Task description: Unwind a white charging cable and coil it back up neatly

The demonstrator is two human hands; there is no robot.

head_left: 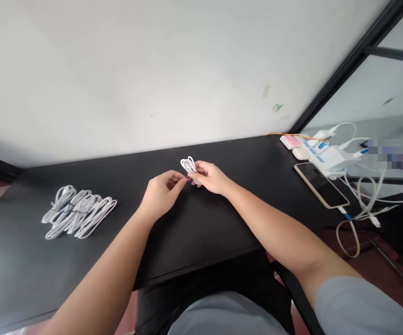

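Note:
My right hand (211, 177) grips a small coiled white cable (188, 164) above the middle of the black table (201, 232); its loops stick up past my fingers. My left hand (162, 192) meets it from the left, with thumb and fingertips pinched at the lower part of the coil. What those fingertips pinch is too small to tell. Both forearms reach in from the near edge.
A pile of several bundled white cables (78, 211) lies at the table's left. At the right are a phone (321, 184), a white charger (332, 158) with loose white cords (365, 200), small packets and a white mouse (299, 153). A white wall stands behind.

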